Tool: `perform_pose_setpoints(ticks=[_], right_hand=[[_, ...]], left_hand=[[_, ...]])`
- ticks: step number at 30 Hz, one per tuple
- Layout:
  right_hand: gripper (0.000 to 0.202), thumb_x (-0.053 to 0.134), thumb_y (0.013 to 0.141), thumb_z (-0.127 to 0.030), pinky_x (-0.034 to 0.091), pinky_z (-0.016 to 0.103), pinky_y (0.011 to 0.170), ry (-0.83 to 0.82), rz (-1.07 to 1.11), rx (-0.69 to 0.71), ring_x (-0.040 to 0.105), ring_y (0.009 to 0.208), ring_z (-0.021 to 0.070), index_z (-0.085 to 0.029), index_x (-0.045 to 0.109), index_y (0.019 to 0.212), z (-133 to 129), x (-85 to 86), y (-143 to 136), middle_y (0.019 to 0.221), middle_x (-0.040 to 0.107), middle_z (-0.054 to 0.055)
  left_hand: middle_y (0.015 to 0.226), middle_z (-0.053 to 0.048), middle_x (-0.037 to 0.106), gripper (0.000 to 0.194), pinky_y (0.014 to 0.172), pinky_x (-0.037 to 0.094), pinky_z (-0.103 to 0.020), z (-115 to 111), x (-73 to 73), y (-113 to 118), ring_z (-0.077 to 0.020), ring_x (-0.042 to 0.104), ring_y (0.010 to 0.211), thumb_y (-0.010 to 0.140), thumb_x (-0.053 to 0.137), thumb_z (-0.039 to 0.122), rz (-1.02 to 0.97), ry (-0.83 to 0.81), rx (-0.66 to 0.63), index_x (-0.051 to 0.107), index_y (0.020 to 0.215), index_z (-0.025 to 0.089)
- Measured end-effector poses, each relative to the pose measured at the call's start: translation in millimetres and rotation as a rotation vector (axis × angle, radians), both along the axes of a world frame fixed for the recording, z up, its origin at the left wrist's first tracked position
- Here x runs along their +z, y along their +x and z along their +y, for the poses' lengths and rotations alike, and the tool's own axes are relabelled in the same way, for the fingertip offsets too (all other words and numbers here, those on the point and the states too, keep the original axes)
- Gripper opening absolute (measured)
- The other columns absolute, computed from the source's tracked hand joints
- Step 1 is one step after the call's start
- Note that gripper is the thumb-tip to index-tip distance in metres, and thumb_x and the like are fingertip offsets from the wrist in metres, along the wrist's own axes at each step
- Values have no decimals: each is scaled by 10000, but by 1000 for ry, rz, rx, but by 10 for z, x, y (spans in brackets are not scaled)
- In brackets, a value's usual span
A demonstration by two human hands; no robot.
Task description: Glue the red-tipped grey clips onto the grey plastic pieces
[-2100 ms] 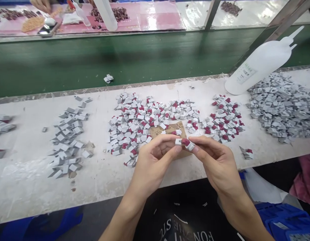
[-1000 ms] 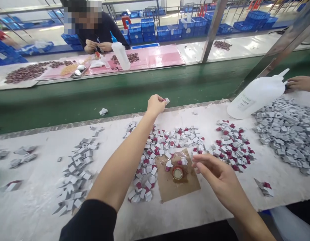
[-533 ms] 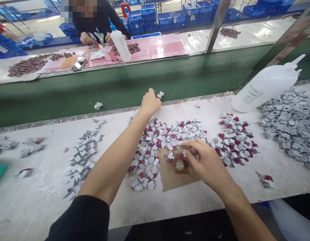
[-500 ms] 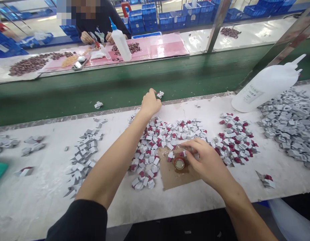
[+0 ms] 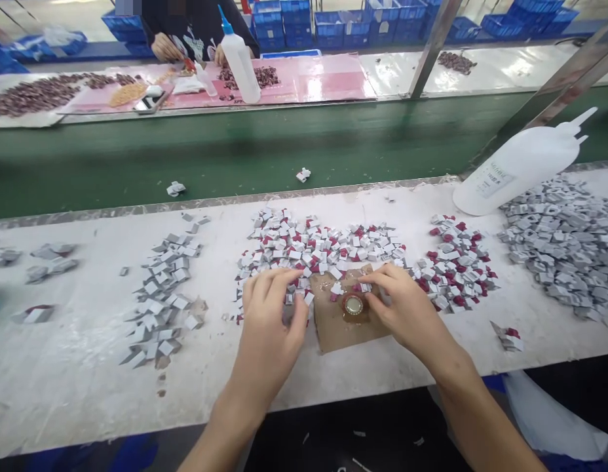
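My left hand is back from the belt, fingers wide and freed; its cluster lies released beyond it. My right hand has its narrowed fingertips at a piece above the card; whether gripped, I can't make out.

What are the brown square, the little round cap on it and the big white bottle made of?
The brown square is probably cardboard: dull, tan, apparently stained. The round cap may be metal, slightly shiny, judging by its crimped-looking rim. The white bottle looks like plastic: smooth, milky, with a tapered spout.
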State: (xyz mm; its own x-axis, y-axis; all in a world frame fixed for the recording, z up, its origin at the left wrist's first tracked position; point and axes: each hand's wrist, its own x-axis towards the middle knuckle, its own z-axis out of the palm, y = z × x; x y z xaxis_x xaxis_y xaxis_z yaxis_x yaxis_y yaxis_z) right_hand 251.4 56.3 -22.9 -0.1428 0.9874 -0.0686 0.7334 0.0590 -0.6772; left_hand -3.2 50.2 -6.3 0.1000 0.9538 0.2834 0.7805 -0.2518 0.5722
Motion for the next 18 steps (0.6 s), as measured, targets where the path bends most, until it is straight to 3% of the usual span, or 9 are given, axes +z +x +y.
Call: perform_pose_setpoints(ticks=[4,8,15,18], right_hand=[[378,579,1094,-120,606,452,855,10,17,-21,734,1095,324,-275,868,1281,-19,13,-18,1151,752,106],[359,562,1119,-182,594,434,844,32,35,-49,736,1022,300,-237,843,1335,-44,50,35,1161,754,108],[301,592,1133,-269,562,414,790,143,21,-188,723,907,275,-241,855,1276,-88,31,223,1124,785,94],[292,593,1141,-269,566,415,818,156,35,-158,746,979,284,-254,869,1236,-33,61,200,1129,803,91]], left_hand=[[1333,-145,757,220,1136,534,-574,-180,-149,99,-375,612,1314,1136,625,177,105,14,-36,731,1317,244],[1336,-162,765,239,1042,552,-568,-166,-212,277,-387,619,1271,1133,595,132,149,-10,-37,758,1276,233],[1290,-175,751,560,996,543,-537,128,-227,410,-367,607,1220,1054,472,-72,256,-37,-49,850,1312,251],[1266,-182,718,518,1002,543,-529,339,-154,412,-369,593,1204,1084,504,-34,370,-90,-99,881,1278,264]])
